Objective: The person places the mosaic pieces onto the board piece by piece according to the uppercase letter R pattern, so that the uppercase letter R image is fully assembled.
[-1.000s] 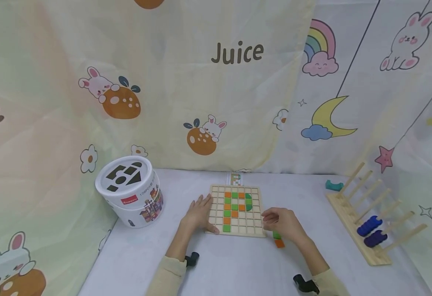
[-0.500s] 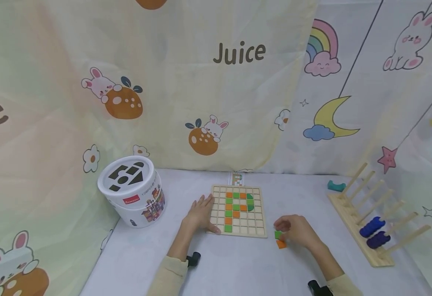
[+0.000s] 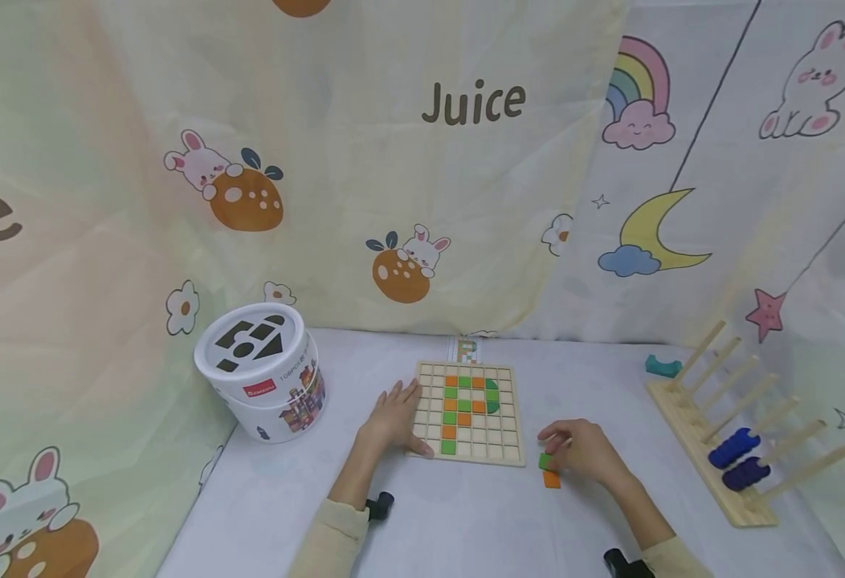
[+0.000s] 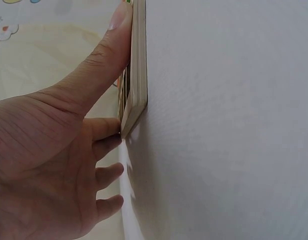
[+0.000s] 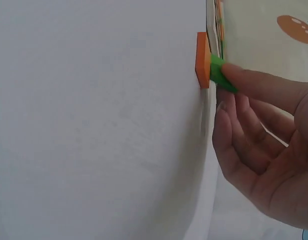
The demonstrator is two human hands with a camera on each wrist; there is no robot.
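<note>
A wooden grid board (image 3: 491, 440) lies on the white table, with green and orange pieces forming a P shape (image 3: 463, 406). My left hand (image 3: 391, 421) rests against its left side, fingers extended; in the left wrist view the thumb (image 4: 101, 60) lies over the board's edge. To the right of the board, my right hand (image 3: 583, 451) pinches a small green square tile (image 5: 219, 70) between thumb and fingers. That tile is tilted. An orange square tile (image 3: 552, 479) lies just in front of it, touching or very near; I cannot tell which.
A white bucket (image 3: 258, 409) with shape cutouts in its lid stands at the left. At the right is a wooden peg rack (image 3: 712, 457) with blue pieces, and a teal piece (image 3: 663, 367) lies behind it. A small pattern card (image 3: 468, 350) sits behind the board.
My right hand has moved right, away from the board's edge, to the loose tiles and taken hold of the green one, which has tilted. The left hand stays at the board.
</note>
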